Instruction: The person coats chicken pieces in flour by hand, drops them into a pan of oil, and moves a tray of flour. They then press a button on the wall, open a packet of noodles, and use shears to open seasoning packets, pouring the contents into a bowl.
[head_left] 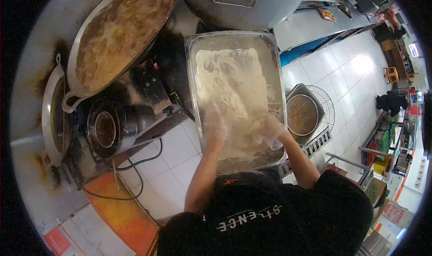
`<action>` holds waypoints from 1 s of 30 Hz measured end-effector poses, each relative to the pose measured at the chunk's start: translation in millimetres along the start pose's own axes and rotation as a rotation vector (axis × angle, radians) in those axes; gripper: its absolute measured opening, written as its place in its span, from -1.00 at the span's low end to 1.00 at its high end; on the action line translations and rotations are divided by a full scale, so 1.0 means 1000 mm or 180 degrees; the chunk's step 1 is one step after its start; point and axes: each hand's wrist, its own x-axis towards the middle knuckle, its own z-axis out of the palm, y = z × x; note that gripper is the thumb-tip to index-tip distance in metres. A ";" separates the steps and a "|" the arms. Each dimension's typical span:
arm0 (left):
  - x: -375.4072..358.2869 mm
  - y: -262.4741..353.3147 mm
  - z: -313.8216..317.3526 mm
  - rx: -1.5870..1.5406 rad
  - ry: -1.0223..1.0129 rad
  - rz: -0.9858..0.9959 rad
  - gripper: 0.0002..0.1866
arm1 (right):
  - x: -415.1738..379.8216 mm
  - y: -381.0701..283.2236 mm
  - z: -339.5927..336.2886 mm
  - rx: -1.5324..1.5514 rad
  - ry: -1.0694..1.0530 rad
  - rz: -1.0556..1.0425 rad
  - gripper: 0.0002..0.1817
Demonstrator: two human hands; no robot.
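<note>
A deep rectangular metal tray (192, 92) holds a layer of pale flour (247, 83). Both my hands are inside it, coated in white and blurred by motion. My left hand (218, 125) is low over the flour on the left side. On the right, close to the tray's wall, is my right hand (268, 129). The fingers of both are too smeared to show whether they grip anything. Streaks of flour dust hang around them, and any pieces lying under the flour cannot be made out.
Left of the tray, a large wok (121, 35) holds bubbling brown oil above a burner (105, 128). A big metal pot (243, 8) stands behind the tray. To the right is a round strainer (302, 115) with brown crumbs. A black hose (144, 164) hangs over the tiled floor.
</note>
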 end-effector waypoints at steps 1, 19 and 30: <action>-0.002 -0.011 -0.020 0.0062 -0.0308 0.0176 -0.65 | -0.007 -0.023 -0.009 0.0298 0.0170 0.0019 -0.51; 0.031 -0.055 -0.170 -0.4796 -0.1939 -0.2775 -0.49 | -0.016 -0.101 -0.042 -0.0018 0.0880 -0.0642 -0.57; 0.024 -0.032 -0.186 -0.4592 -0.0097 -0.2523 -0.52 | 0.024 -0.073 -0.004 -0.0767 0.0565 -0.1377 -0.63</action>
